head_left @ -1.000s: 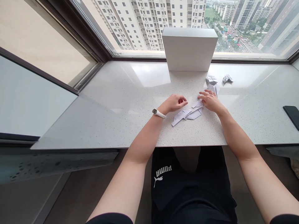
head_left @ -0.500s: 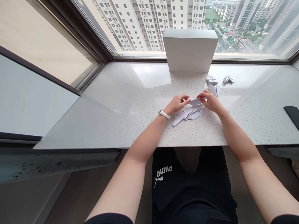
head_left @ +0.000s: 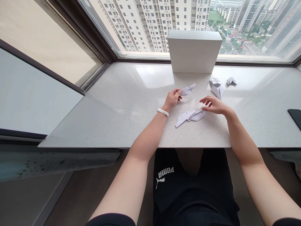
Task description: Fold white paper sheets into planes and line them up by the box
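Observation:
A folded strip of white paper (head_left: 188, 90) is pinched by one end in my left hand (head_left: 172, 99), its free end pointing up and to the right. My right hand (head_left: 213, 105) holds nothing; its fingers are apart and hover by the right end of a folded paper piece (head_left: 197, 116) on the counter. That piece overlaps a second folded paper piece (head_left: 183, 118), which lies to its left. Whether my right fingertips touch the paper below them, I cannot tell.
Beyond my right hand lie a fan-shaped folded paper (head_left: 217, 92), a small paper stack (head_left: 214, 82) and another paper bundle (head_left: 231, 81). A white box (head_left: 194, 53) stands against the window. A dark phone (head_left: 295, 117) rests at the right of the speckled counter (head_left: 117, 119).
Both hands were at the folded paper strip; now only my left hand has it and has carried it left and away from me. My right hand has let go and moved slightly toward me.

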`<move>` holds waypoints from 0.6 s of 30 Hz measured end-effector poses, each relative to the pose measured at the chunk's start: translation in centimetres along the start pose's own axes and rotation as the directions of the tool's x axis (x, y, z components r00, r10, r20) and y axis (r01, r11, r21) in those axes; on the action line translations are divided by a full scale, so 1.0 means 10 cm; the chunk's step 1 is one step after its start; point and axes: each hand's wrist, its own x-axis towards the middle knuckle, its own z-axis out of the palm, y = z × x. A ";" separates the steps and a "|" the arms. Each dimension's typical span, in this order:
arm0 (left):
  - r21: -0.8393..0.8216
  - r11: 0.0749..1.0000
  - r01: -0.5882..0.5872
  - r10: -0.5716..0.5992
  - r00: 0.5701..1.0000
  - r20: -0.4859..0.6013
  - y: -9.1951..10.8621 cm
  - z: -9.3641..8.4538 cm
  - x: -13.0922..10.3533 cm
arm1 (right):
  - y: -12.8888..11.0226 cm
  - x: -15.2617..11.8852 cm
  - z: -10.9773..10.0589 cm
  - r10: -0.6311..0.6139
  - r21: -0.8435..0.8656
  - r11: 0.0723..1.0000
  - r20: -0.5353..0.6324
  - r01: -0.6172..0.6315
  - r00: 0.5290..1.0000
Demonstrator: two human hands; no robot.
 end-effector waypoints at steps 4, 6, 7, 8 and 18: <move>-0.095 0.992 0.079 -0.083 0.996 -0.031 0.00 -0.01 0.02 | -0.08 -0.04 -0.01 0.084 -0.139 0.989 0.196 -0.057 0.977; -0.111 0.989 0.096 -0.099 0.995 -0.026 -0.01 -0.01 0.01 | -0.12 -0.03 0.00 0.098 -0.158 0.985 0.200 -0.067 0.975; -0.112 0.989 0.094 -0.097 0.995 -0.020 -0.01 -0.01 0.01 | -0.13 -0.03 0.00 0.101 -0.158 0.985 0.203 -0.070 0.974; -0.108 0.990 0.088 -0.090 0.996 -0.013 -0.02 -0.01 0.01 | -0.13 -0.04 -0.01 0.102 -0.152 0.986 0.204 -0.072 0.974; -0.018 0.999 0.051 -0.051 0.999 0.019 -0.06 -0.01 0.02 | 0.06 -0.09 -0.11 0.141 0.205 0.962 0.195 -0.181 0.971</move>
